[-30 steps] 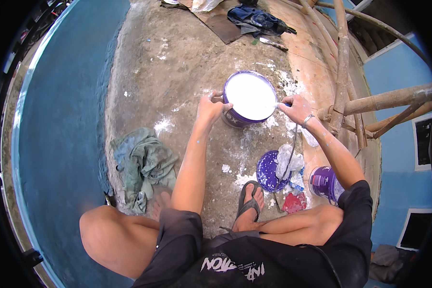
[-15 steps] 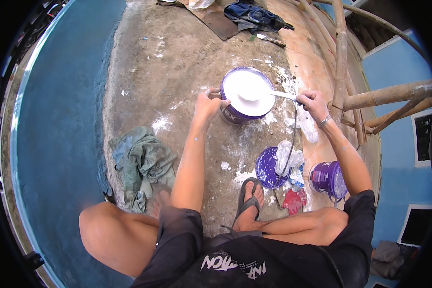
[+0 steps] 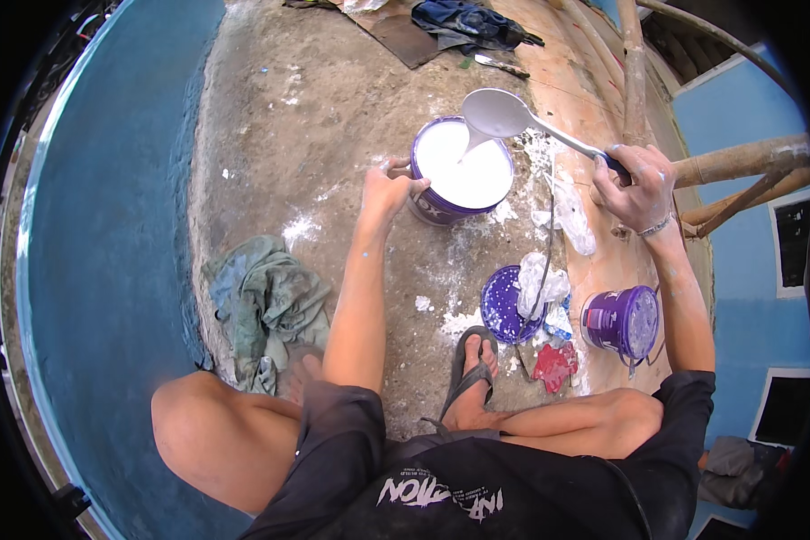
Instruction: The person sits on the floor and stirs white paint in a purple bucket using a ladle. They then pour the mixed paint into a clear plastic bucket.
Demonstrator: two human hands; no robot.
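Observation:
A purple bucket (image 3: 434, 211) stands on the concrete ahead of me, with white paint (image 3: 472, 180) close to its rim. My left hand (image 3: 389, 191) is closed on the near left side of that rim, thumb on the inner edge. Above the bucket's far side, a paint-coated ladle (image 3: 497, 113) is tipped. A white stream runs from its bowl down into the paint. My right hand (image 3: 639, 184), off to the right of the bucket, grips the ladle's dark handle end with the fingers wrapped round it.
Nearer me lie a spattered purple lid (image 3: 502, 301), clear plastic (image 3: 540, 283) and a red scrap (image 3: 553, 364). Another purple bucket (image 3: 607, 322) lies tipped at right. Left is a green-grey cloth (image 3: 274, 301); a putty knife (image 3: 502, 66) lies far off. Bamboo poles (image 3: 738, 166) cross the right.
The ladle has risen out of the paint and tilted, and paint now runs from it. My right hand has lifted and shifted right. My left hand still holds the rim.

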